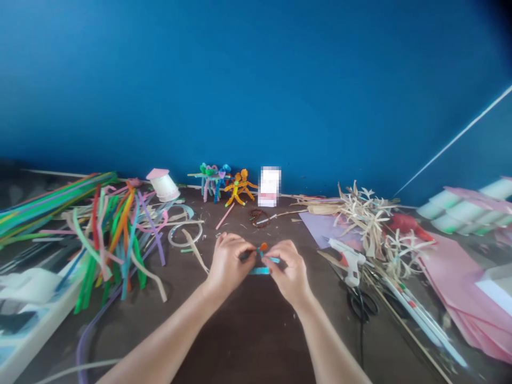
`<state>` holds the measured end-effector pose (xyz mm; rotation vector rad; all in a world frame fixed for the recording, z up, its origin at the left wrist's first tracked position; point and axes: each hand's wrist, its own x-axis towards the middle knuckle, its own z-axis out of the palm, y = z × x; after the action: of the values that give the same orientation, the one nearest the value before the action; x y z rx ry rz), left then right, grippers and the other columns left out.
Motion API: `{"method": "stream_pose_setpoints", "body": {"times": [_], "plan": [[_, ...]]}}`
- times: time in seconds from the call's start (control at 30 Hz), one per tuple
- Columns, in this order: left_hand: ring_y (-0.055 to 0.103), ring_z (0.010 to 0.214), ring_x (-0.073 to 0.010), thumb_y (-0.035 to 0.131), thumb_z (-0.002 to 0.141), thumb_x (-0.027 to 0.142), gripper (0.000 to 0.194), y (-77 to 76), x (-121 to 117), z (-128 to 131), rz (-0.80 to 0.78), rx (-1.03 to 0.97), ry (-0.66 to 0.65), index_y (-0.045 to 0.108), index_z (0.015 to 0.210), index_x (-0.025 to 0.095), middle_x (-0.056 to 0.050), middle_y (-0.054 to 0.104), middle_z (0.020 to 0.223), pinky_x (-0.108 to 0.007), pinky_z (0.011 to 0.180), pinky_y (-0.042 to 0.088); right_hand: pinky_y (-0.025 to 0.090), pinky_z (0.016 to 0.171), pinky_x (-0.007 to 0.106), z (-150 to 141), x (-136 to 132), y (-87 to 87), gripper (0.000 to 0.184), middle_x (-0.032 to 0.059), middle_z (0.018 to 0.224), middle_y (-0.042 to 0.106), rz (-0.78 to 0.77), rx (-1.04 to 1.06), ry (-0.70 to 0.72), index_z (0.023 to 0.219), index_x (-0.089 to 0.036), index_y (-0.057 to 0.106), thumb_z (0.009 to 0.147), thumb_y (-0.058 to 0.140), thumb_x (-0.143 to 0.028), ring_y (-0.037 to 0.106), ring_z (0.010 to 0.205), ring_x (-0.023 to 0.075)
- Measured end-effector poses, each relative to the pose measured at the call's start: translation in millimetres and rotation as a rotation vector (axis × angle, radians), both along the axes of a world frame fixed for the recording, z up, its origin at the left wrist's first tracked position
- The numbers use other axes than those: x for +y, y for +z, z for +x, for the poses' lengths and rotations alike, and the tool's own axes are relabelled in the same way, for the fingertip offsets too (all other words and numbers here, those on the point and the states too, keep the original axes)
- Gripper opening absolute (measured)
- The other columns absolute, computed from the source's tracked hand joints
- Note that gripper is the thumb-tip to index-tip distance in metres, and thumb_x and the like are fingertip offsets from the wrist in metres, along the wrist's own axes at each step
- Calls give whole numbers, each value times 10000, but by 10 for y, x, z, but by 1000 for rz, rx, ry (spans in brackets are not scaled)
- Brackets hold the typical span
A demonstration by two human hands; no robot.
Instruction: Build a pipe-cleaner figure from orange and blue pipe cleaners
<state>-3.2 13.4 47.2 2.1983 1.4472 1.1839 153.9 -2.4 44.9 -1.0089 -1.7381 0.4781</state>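
My left hand (229,261) and my right hand (288,271) meet above the middle of the brown table (248,330). Their fingertips pinch a short turquoise pipe cleaner (259,271) from both sides. A small orange tuft (263,247) sticks up between my fingers, and a dark end (245,256) shows at my left fingertips. The fingers hide most of the join, so how the pieces connect cannot be seen.
A heap of colored pipe cleaners (116,240) lies to the left. Orange and blue pipe cleaner figures (236,188) stand ahead by the blue wall. To the right are a white glue gun (348,261), black-handled scissors (362,304), dried husk strips (368,218) and pink paper (460,288).
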Motion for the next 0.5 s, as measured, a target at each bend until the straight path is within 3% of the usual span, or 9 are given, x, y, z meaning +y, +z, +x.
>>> {"method": "stream_pose_setpoints", "body": {"times": [0.13,0.27,0.37,0.5], "plan": [[500,761,-167,545,698,159,118,65,-30,-3,60,157,-137,644,673,218,13,608,613,-470,942,190,405,703,296,48,6,36,80,19,715,576,-38,29,-41,680,-192,589,755,562,-191,510,757,164],[491,809,-157,555,700,151,114,98,-40,-8,3,135,-342,645,689,219,21,589,615,-468,985,133,380,609,254,77,50,19,164,-12,603,520,-350,238,-5,582,-172,544,723,586,-244,483,610,128],[488,796,-154,551,705,145,107,82,-36,-9,-97,-25,-422,643,688,197,5,567,614,-417,956,237,337,515,216,63,79,-29,194,-40,519,488,-658,517,116,561,-166,522,687,616,-280,427,501,92],[499,754,-145,546,714,167,100,35,-32,11,-277,-249,-388,645,719,159,-29,540,713,-272,734,399,313,511,194,41,91,-66,200,-51,524,498,-754,753,161,568,-160,527,643,664,-283,409,491,68]]}}
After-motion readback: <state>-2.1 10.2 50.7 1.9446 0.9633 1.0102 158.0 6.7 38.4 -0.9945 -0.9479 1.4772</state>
